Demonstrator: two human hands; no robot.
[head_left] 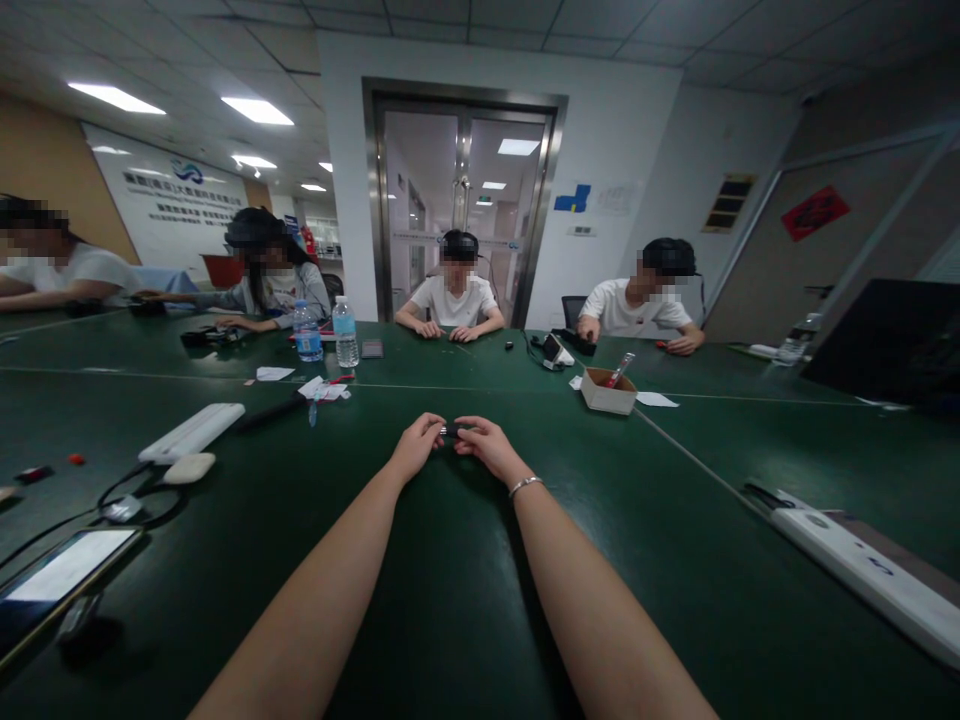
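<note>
Both arms reach forward over the dark green table (457, 600). Between the fingertips of both hands is a small black object (451, 432) with a shiny metallic end towards the left; its kind is too small to make out. My left hand (418, 446) pinches the shiny end with thumb and fingers. On the other side, my right hand (486, 445) grips the dark end, its fingers curled and partly hiding it. A silver bracelet (525, 486) circles my right wrist.
On the left lie a white power bank-like box (193, 433), cables and a lit phone (60, 580). Two water bottles (346, 332) stand farther off. A small open box (608, 392) is ahead right; a white power strip (862, 560) lies right. Several people sit opposite.
</note>
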